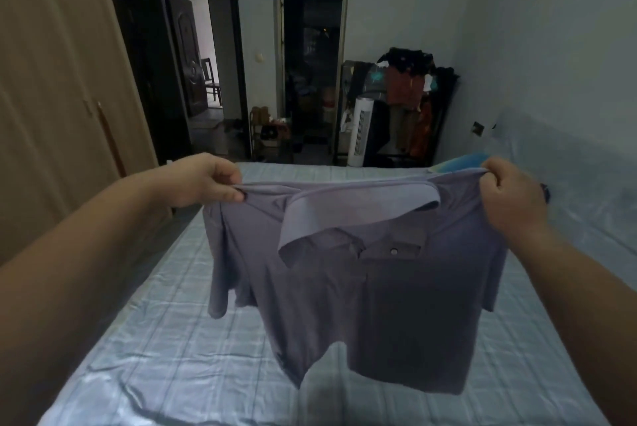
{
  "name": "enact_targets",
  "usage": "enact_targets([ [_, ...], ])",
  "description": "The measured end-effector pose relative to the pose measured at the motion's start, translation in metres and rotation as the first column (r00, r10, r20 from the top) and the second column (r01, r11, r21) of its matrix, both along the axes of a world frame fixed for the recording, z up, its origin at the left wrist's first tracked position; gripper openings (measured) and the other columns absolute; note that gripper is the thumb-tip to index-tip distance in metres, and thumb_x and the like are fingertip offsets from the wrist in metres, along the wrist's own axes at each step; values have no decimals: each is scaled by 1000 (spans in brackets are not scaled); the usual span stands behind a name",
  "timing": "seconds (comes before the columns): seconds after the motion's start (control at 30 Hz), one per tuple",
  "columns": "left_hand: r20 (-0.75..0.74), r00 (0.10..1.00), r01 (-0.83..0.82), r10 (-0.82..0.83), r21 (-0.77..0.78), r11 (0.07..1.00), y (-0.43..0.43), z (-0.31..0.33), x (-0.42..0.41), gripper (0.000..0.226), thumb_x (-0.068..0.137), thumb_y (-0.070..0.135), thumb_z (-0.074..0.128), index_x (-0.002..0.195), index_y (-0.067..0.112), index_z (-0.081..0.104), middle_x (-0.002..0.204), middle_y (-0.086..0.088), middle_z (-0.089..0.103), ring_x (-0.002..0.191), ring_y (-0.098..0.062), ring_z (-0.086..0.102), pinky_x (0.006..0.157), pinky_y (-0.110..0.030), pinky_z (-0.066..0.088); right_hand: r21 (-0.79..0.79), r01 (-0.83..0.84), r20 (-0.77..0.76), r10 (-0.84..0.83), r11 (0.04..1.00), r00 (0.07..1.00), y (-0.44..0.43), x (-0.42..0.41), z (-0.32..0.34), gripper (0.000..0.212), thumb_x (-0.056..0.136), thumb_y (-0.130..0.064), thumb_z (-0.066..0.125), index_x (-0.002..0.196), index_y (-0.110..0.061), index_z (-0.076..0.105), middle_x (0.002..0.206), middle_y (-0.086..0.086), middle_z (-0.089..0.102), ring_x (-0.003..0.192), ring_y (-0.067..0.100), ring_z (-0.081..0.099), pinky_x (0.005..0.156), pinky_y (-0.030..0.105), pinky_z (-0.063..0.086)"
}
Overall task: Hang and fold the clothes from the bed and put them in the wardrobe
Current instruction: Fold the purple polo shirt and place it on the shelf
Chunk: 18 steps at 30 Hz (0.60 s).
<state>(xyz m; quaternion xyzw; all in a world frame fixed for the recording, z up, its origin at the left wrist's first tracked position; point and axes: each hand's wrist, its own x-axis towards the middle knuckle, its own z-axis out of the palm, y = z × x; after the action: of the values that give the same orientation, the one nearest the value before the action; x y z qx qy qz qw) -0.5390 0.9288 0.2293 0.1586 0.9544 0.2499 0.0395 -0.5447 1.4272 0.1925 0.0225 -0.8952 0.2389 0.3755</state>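
Observation:
A grey-purple polo shirt (362, 287) with a lighter collar and a snap button hangs spread in the air above the bed (155, 339). My left hand (203, 181) pinches its left shoulder, and my right hand (510, 191) grips its right shoulder. The shirt's front faces me, its hem dangling clear of the light blue checked sheet. The tan wardrobe (58, 81) stands along the left side, its doors closed.
A blue item (462, 163) lies at the bed's far right corner. Beyond the bed stand a loaded clothes rack (413, 98), a white tower fan (360, 132), a shoe rack (269, 132) and two open doorways. A narrow floor gap runs between bed and wardrobe.

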Motion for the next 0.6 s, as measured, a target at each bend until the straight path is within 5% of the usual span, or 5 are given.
enact_targets([
  [0.1,113,992,20,-48,237,971,15,-3,-3,16,88,35,68,74,26,68,75,3,68,67,-9,63,63,-24,51,24,15,38,-16,1000,999,16,-1,-4,19,83,-27,34,83,-17,50,71,4,51,68,27,47,65,42,43],
  [0.27,396,897,-155,-195,696,701,49,-40,-32,28,87,41,68,99,16,66,95,-6,69,83,-15,67,70,-28,57,11,59,18,-59,998,998,42,-14,-26,17,81,-28,37,78,-13,46,62,0,46,62,29,44,59,39,39],
  [0.33,480,839,-221,-254,729,647,65,-62,-53,51,77,52,76,105,12,62,100,-12,66,91,-24,65,77,-35,58,26,91,51,-92,996,994,57,-26,-44,20,79,-32,39,79,-15,47,62,-1,43,62,27,41,58,37,36],
  [0.47,566,764,-335,-308,757,561,108,-111,-97,35,78,45,79,95,17,65,98,-9,64,91,-22,63,80,-36,56,53,128,229,-136,990,964,95,-73,-87,23,77,-37,37,80,-16,47,72,9,53,70,32,49,61,36,35],
  [0.6,535,842,-311,-63,579,754,159,-171,-161,17,90,27,72,84,16,60,84,-9,57,76,-21,54,63,-27,45,67,112,436,-130,991,890,137,-149,-149,13,90,-26,43,85,-15,48,93,24,62,84,40,58,69,42,43],
])
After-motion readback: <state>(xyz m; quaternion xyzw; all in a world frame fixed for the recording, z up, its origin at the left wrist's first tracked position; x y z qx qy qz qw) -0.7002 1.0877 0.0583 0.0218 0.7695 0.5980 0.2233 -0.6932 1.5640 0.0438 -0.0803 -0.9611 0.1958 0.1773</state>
